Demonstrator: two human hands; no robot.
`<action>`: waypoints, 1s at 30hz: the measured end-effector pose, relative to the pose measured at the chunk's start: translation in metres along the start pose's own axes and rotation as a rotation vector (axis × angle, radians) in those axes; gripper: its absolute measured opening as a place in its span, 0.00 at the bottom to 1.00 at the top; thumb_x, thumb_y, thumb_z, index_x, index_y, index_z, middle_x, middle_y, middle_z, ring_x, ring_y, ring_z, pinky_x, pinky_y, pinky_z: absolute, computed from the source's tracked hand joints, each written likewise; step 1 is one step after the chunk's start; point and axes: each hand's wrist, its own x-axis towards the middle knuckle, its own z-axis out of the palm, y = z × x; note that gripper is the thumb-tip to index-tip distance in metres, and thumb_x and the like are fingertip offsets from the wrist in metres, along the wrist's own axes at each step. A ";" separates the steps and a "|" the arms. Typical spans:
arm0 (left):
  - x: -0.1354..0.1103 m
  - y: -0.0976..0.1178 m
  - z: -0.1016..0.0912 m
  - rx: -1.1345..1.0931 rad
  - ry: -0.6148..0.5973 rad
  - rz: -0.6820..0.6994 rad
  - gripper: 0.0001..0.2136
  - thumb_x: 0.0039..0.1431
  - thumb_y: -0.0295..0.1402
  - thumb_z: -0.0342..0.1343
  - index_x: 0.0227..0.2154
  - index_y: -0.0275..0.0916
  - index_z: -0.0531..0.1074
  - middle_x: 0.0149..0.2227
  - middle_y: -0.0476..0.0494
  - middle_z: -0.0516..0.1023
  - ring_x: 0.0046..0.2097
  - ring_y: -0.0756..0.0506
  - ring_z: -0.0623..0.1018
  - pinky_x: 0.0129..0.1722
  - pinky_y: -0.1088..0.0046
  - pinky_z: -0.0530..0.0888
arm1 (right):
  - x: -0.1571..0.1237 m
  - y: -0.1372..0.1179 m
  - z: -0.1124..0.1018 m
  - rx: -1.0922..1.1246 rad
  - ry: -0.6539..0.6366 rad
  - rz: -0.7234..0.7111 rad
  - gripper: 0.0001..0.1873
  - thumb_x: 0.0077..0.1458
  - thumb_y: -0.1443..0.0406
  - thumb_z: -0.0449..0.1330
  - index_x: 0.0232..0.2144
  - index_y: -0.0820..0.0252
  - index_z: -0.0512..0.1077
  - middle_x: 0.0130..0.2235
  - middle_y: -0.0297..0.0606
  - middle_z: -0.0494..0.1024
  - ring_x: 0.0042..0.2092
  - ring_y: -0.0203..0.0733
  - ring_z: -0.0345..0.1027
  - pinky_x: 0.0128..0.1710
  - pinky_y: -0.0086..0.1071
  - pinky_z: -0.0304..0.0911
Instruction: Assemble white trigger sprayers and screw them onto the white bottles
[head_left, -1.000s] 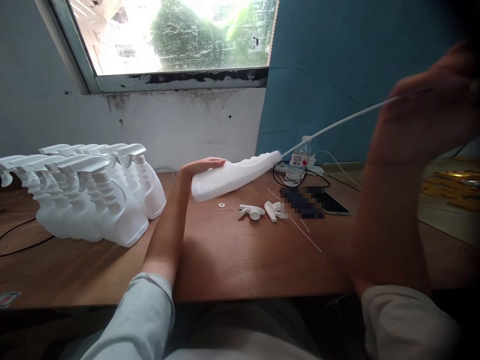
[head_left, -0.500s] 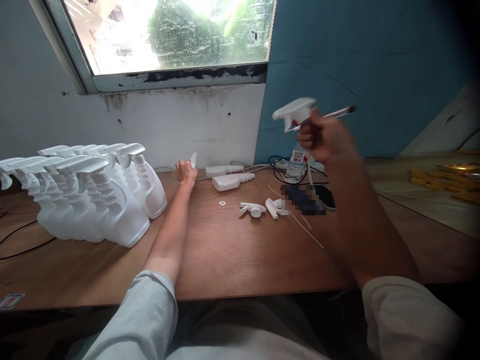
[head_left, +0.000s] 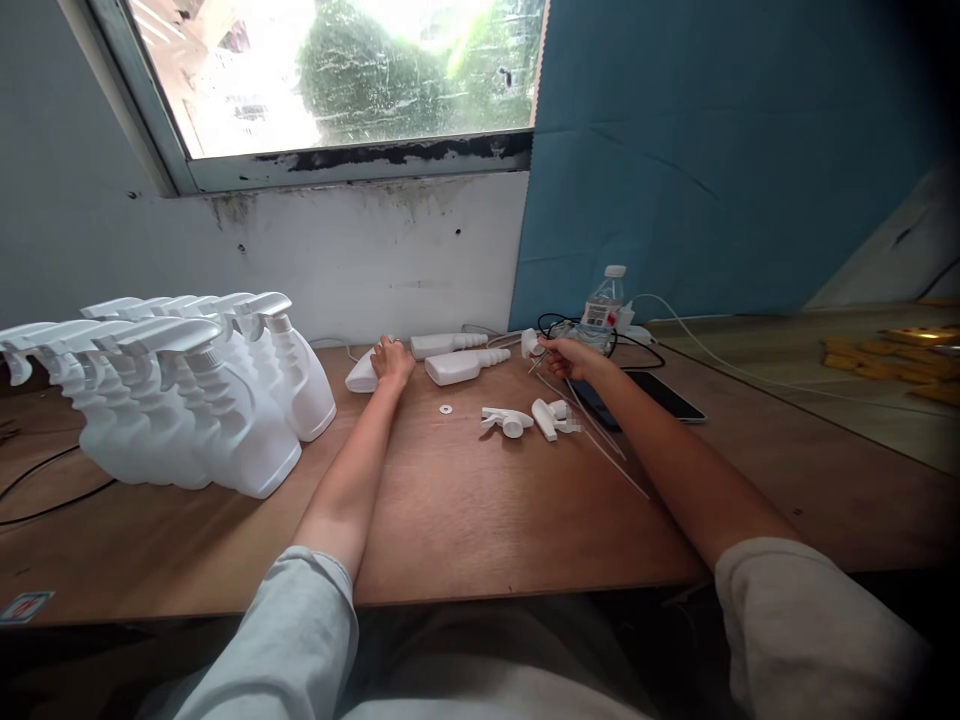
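Observation:
My left hand [head_left: 391, 362] is closed around the neck end of a white plastic bottle [head_left: 361, 376], which lies on the table near the wall. Farther right, my right hand [head_left: 576, 358] grips a white trigger sprayer head [head_left: 529, 343], held low over the tabletop. Its trigger is partly hidden by my fingers. Two more white bottles, a rear one [head_left: 447, 345] and a front one [head_left: 457, 367], lie between my hands. Nearer me are a loose sprayer head [head_left: 510, 421], another sprayer head [head_left: 550, 418] and a small white ring [head_left: 445, 409].
Several white spray bottles [head_left: 247, 430] with heads on stand in rows at the left. Thin white tubes [head_left: 611, 465] and a dark phone-like slab [head_left: 667, 396] lie on the right. Behind them stands a clear water bottle [head_left: 606, 300] among cables. A wall with a window closes the back.
My right hand has come down and left with the sprayer head, from raised to just above the table. The bottle at my left hand now lies flat.

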 end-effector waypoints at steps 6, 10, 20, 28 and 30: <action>0.002 0.028 -0.015 -0.123 -0.012 0.100 0.16 0.63 0.36 0.50 0.50 0.37 0.73 0.55 0.33 0.69 0.55 0.37 0.74 0.54 0.62 0.70 | 0.002 0.003 -0.001 -0.189 0.045 0.032 0.17 0.68 0.56 0.50 0.32 0.64 0.64 0.19 0.36 0.68 0.18 0.33 0.59 0.18 0.25 0.54; -0.003 0.047 -0.024 -0.208 -0.064 0.203 0.15 0.63 0.38 0.50 0.49 0.40 0.73 0.54 0.37 0.72 0.52 0.40 0.76 0.52 0.66 0.71 | 0.005 0.001 -0.003 -0.328 0.065 -0.080 0.19 0.65 0.54 0.56 0.33 0.67 0.68 0.19 0.36 0.70 0.19 0.32 0.61 0.21 0.26 0.56; -0.012 0.060 -0.042 -0.302 -0.133 0.292 0.12 0.61 0.36 0.52 0.42 0.38 0.76 0.51 0.37 0.74 0.49 0.41 0.76 0.50 0.67 0.71 | 0.020 0.013 0.008 -0.749 0.406 -0.285 0.10 0.54 0.64 0.65 0.36 0.67 0.72 0.41 0.51 0.78 0.46 0.50 0.72 0.40 0.33 0.63; -0.021 0.071 -0.054 -0.414 -0.200 0.351 0.08 0.59 0.34 0.55 0.36 0.37 0.76 0.49 0.37 0.76 0.50 0.40 0.75 0.51 0.66 0.70 | 0.017 0.026 0.026 -0.865 0.379 -0.528 0.09 0.40 0.67 0.67 0.25 0.61 0.70 0.32 0.41 0.78 0.37 0.44 0.70 0.34 0.28 0.58; -0.023 0.074 -0.055 -0.470 -0.232 0.352 0.08 0.59 0.34 0.56 0.36 0.37 0.76 0.48 0.38 0.77 0.51 0.41 0.75 0.51 0.68 0.70 | 0.011 0.017 0.031 -0.852 0.362 -0.582 0.06 0.41 0.69 0.64 0.23 0.61 0.68 0.29 0.39 0.76 0.34 0.42 0.69 0.33 0.28 0.56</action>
